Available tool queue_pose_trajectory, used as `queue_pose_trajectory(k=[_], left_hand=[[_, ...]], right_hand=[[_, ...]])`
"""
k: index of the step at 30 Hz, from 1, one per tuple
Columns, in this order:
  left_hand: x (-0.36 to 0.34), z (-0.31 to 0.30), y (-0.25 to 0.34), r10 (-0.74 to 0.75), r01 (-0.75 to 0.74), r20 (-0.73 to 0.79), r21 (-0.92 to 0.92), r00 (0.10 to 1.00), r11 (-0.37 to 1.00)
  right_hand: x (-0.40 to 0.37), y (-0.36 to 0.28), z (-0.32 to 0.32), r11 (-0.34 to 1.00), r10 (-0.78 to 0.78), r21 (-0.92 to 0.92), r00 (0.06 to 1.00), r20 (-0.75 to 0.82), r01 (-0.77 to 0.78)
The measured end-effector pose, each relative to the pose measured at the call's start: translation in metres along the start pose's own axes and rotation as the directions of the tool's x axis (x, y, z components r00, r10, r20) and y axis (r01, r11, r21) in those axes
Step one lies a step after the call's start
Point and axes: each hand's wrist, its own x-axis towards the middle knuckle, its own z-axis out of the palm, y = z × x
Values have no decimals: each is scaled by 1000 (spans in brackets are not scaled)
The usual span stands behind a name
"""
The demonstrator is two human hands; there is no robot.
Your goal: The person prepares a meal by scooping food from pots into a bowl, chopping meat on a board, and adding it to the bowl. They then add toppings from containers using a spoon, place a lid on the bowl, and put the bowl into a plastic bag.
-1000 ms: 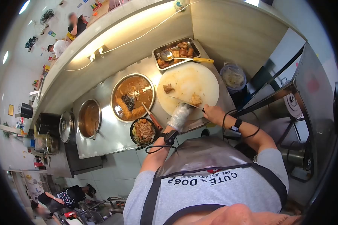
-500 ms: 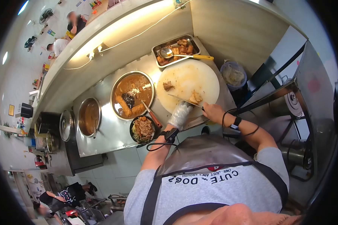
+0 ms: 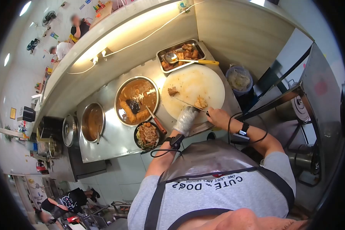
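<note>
A round white cutting board [image 3: 214, 82] lies on the counter. My right hand [image 3: 218, 118] is closed round the handle of a knife [image 3: 186, 102], its blade lying low across the board's near part. Right beside the blade sits a small heap of pale cut food pieces [image 3: 200, 102]. My left hand [image 3: 186, 119], in a clear plastic glove, rests at the board's near edge by the blade; its fingertips are hidden. A browner chunk of meat [image 3: 173, 91] lies farther left on the board. Left of my gloved hand stands a black bowl [image 3: 136, 138] filled with sliced meat and greens.
Behind the board is a metal tray [image 3: 160, 65] of braised pieces with a yellow-handled ladle [image 3: 199, 61]. Leftward stand a basin of brown sauce [image 3: 142, 90] holding a wooden-handled utensil [image 3: 157, 122], and another sauce pot [image 3: 91, 122]. A lined bin [image 3: 239, 79] is at right.
The whole view has shifted slightly. The knife blade is a little lower and turned more edge-on beside the pale pieces. Both hands remain in nearly the same place.
</note>
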Motion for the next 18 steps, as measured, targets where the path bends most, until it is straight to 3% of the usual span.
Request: queue_pose_trajectory(k=[7, 13, 18], left_hand=[[-1, -8, 7, 10, -12, -51, -48, 999, 999], [-1, -14, 10, -11, 12, 25, -40, 1000, 999], [0, 1, 1, -16, 15, -30, -12, 999, 1000]], right_hand=[[0, 2, 11, 1000, 2, 20, 1000, -14, -1], [-4, 2, 16, 999, -6, 45, 1000, -12, 7], [2, -1, -3, 999, 16, 40, 999, -27, -15]])
